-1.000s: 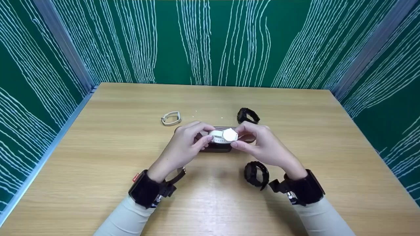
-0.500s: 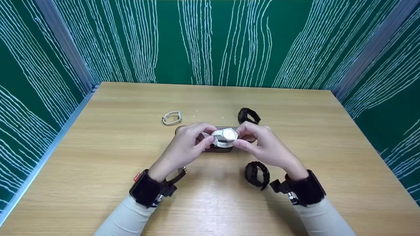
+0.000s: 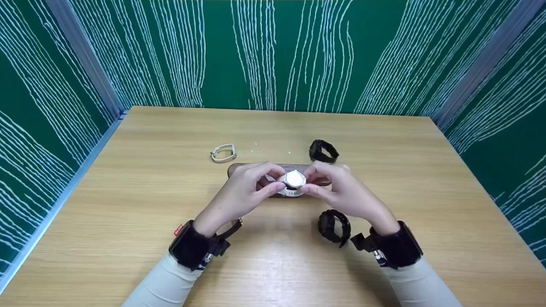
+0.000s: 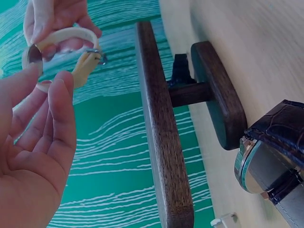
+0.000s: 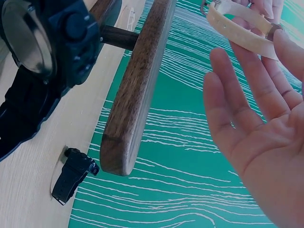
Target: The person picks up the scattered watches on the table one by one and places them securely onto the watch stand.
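As left hand [image 3: 247,184] faces right hand [image 3: 341,188], angled inward, white watch [image 3: 294,179] pinched (aloft)

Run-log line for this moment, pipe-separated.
left hand: pinches white watch | right hand: pinches white watch | white watch: above wooden stand, not touching

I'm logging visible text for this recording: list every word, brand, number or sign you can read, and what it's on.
No text can be read.
Red tag by the left wrist: pale marks, too small to read.
White watch: face washed out, no numerals legible.
Black watch nearest the right wrist camera: nothing legible.
Brown watch: nothing legible.
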A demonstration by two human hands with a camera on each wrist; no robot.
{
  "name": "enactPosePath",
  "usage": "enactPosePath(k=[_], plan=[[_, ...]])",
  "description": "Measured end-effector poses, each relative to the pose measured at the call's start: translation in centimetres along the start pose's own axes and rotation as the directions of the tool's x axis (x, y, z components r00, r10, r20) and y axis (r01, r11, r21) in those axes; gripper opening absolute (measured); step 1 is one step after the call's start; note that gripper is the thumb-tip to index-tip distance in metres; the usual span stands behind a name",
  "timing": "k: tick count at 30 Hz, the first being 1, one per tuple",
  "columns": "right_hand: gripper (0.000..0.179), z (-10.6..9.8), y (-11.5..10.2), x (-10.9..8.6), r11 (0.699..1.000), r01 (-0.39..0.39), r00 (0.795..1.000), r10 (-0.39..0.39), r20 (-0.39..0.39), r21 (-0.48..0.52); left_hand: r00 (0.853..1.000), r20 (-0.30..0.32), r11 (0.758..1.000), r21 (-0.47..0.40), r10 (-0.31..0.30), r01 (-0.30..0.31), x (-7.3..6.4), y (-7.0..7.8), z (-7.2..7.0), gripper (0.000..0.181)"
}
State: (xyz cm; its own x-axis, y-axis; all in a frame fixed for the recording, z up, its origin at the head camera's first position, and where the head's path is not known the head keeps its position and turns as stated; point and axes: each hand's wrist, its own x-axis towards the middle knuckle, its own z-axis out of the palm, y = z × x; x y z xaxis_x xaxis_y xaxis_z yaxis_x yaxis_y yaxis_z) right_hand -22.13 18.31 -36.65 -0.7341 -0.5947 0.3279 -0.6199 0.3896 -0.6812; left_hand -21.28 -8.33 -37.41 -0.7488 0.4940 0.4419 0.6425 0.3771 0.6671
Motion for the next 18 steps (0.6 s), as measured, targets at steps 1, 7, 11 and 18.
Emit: enactPosePath(k=[1,7,11,18], plan=[[0.013,0.02,-0.03,0.0,1.0,0.003,1.0,-0.003,0.004,-0.002,1.0,-0.002,1.0,0.007,0.007,-0.007,0.0,0.02,0.02,0.017],[0.015,0.17,0.01,0.01,1.0,0.013,1.0,-0.013,0.016,-0.024,0.999,-0.009,0.998,0.055,0.031,-0.03,0.01,-0.1,0.09,0.014],[0.014,0.18,-0.01,0.05,0.998,0.004,1.0,-0.003,0.018,-0.063,0.999,-0.01,0.995,0.082,0.049,-0.048,0.0,-0.24,0.18,0.015],[0.014,0.4,-0.16,0.08,0.992,0.003,1.0,-0.003,-0.006,-0.126,0.998,-0.011,0.988,0.14,0.067,-0.065,-0.02,-0.51,0.39,0.013]])
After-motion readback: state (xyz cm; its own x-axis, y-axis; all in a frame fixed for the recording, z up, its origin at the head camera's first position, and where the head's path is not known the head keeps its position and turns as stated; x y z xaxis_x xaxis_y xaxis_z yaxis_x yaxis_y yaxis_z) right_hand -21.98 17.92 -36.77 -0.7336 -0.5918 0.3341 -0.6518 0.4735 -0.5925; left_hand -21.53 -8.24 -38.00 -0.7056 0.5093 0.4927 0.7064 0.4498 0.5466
